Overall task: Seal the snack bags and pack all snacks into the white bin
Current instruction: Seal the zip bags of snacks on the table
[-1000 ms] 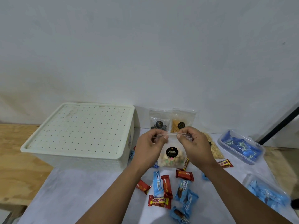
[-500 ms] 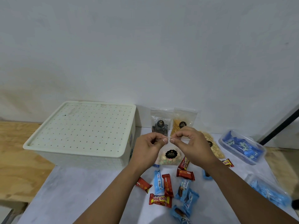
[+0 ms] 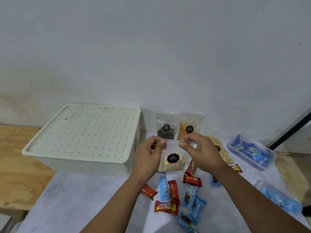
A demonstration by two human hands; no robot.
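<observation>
Both hands have drawn apart along the zip strip of the biscuit bag [image 3: 172,158], the left hand [image 3: 149,156] and right hand [image 3: 201,151] each pinching its top edge above the table [image 3: 80,204]. Sealing looks under way on this one bag. The white bin [image 3: 80,137] sits lidded at left; two pouches [image 3: 180,126] and loose wrapped bars [image 3: 175,192] remain unpacked.

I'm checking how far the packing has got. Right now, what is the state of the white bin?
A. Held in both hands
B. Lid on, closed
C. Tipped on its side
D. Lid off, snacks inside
B: the white bin sits upright with its perforated lid on, while the left hand and right hand pinch the top of the biscuit bag.
</observation>
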